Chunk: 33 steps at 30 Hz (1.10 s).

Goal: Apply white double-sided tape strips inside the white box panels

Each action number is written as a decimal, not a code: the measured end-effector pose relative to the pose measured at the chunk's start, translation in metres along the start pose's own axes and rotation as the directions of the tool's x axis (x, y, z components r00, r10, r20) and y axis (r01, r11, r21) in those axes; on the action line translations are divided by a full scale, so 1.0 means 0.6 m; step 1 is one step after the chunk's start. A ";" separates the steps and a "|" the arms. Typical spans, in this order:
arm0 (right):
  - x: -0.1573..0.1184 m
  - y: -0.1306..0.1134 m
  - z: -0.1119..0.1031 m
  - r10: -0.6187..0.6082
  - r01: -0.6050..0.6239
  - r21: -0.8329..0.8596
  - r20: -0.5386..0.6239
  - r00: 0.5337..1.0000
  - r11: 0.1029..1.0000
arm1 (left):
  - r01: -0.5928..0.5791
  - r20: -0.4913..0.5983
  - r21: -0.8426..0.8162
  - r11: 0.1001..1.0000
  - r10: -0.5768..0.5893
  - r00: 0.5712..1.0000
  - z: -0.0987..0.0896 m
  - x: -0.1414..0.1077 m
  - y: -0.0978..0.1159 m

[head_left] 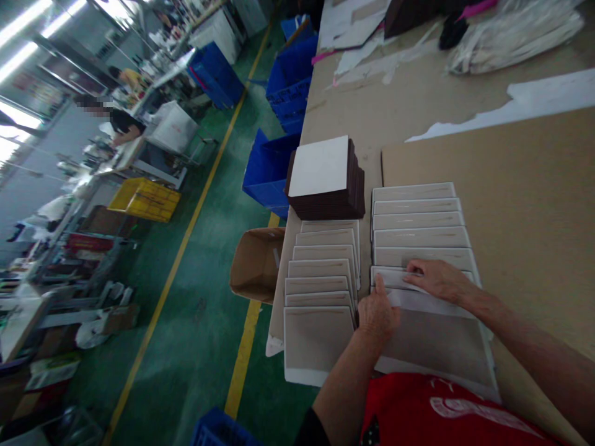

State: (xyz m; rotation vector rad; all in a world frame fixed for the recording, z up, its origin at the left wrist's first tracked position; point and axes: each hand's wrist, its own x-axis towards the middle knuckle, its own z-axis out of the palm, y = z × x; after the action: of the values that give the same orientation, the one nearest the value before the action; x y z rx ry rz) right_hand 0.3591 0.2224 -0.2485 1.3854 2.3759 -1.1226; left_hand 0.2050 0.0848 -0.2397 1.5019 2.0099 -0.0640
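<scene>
Head view: left hand [377, 314] and right hand [434, 277] press flat, unclenched, gripping nothing, on the nearest sheet [432, 334] of the right-hand shingled row [418, 229]; a sideways push could skew the row.

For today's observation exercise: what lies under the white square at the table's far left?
The white square tops a stack of dark brown boards, whose edges show at its front and right side. The table beneath the stack is covered, and the boards' faces cannot be seen.

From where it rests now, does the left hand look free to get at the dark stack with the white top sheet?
Probably yes: the left hand lies on overlapped panels, and only flat panels lie before the dark stack.
</scene>
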 end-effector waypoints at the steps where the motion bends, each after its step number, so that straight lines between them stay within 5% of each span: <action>1: -0.011 0.015 -0.004 0.000 0.000 0.058 -0.005 1.000 0.998 | -0.004 0.002 -0.003 1.000 0.004 1.000 -0.001 0.000 0.000; 8: -0.078 0.094 -0.013 0.143 -0.103 0.282 -0.127 0.982 0.954 | 0.006 0.012 0.004 1.000 -0.006 1.000 -0.008 0.002 0.001; 17: -0.093 0.091 0.036 0.452 -0.264 0.466 -0.356 0.818 0.845 | 0.006 0.026 0.055 0.998 -0.007 1.000 -0.008 0.006 0.000; 24: -0.086 0.091 0.047 0.510 -0.283 0.499 -0.406 0.758 0.819 | 0.022 0.075 0.089 0.996 -0.029 0.997 -0.018 0.008 0.006; 33: -0.076 0.109 0.063 0.499 -0.284 0.480 -0.411 0.763 0.830 | 0.027 0.052 0.084 0.996 -0.031 0.998 -0.015 0.006 0.006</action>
State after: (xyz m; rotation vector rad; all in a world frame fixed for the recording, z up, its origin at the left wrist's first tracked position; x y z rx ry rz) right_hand 0.4286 0.1846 -0.2869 2.4882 2.0194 -1.2539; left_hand 0.2035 0.0925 -0.2332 1.5065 2.0085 -0.1997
